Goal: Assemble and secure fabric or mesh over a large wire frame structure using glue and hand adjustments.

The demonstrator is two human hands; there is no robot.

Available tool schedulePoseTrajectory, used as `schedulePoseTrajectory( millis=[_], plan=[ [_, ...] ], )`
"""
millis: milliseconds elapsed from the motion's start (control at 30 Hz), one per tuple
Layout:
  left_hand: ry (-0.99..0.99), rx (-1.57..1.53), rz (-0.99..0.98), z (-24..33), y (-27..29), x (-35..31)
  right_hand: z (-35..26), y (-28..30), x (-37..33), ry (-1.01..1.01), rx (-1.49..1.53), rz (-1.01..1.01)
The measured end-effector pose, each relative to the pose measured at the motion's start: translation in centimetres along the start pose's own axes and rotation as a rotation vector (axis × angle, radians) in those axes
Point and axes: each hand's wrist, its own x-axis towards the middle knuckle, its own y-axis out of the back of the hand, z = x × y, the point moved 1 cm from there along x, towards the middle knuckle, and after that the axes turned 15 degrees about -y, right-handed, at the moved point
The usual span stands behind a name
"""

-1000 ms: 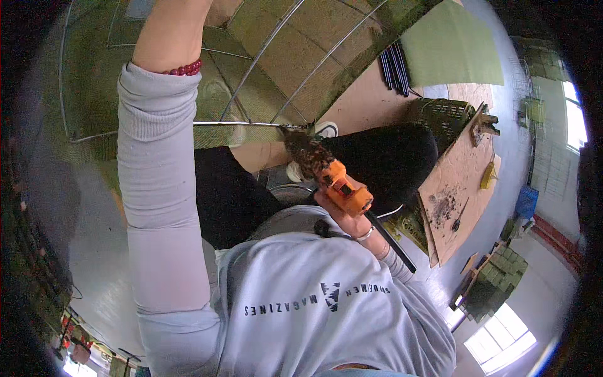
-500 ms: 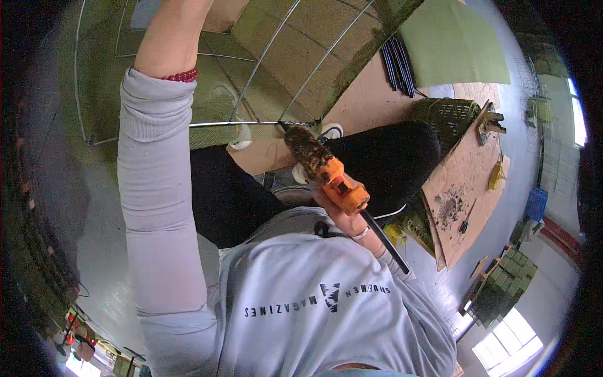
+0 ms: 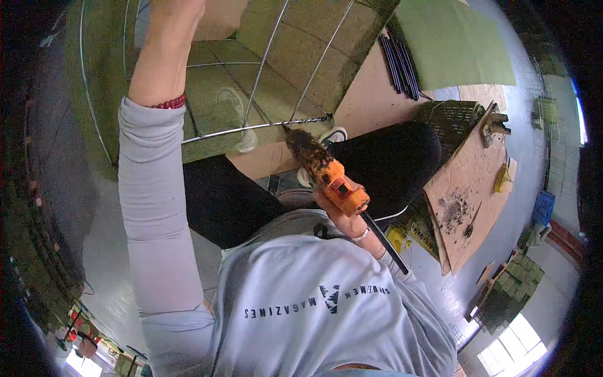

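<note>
In my right hand [image 3: 342,213] is an orange hot glue gun [image 3: 339,186], its fingers wrapped round the handle. Its front is crusted dark brown, and a black glue stick [image 3: 386,244] juts from the back. The nozzle tip is close to the lower wire of a wire-framed green mesh piece [image 3: 213,130]; whether they touch I cannot tell. Dark, lumpy glue [image 3: 312,119] coats that wire's right end. My left arm reaches up across the mesh piece, and my left hand [image 3: 179,9] is cut off at the top edge, its fingers hidden.
Several black glue sticks [image 3: 399,66] lie at the upper right beside a green sheet [image 3: 452,47]. A brown board [image 3: 468,207] with dark crumbs stands right of my knee, holding a stained block [image 3: 496,124] and a yellow object [image 3: 502,179]. My shoe [image 3: 334,135] is just beyond the gun.
The mesh piece has tilted, its lower wire's right end rising and shifting right while its left end dropped. My left arm has moved slightly left and down. The glue gun has barely moved.
</note>
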Motion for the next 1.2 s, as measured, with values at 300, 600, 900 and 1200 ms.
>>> schedulePoseTrajectory(
  millis=[300, 600, 900, 1200],
  plan=[
    [0.022, -0.064, 0.07, 0.0, 0.6, -1.0, 0.6, 0.5, -0.1, 0.032, -0.053, 0.043],
    [0.017, -0.092, 0.103, 0.5, 1.4, -2.2, 1.5, 0.2, 0.0, -0.066, 0.14, -0.008],
    [0.01, -0.052, 0.11, 0.8, 2.0, -2.3, 2.8, 0.2, 0.0, -0.075, -0.021, 0.03],
    [0.027, -0.091, 0.095, 0.6, 1.0, -2.7, 0.5, 0.2, -0.3, -0.006, 0.045, 0.0]
  ],
)
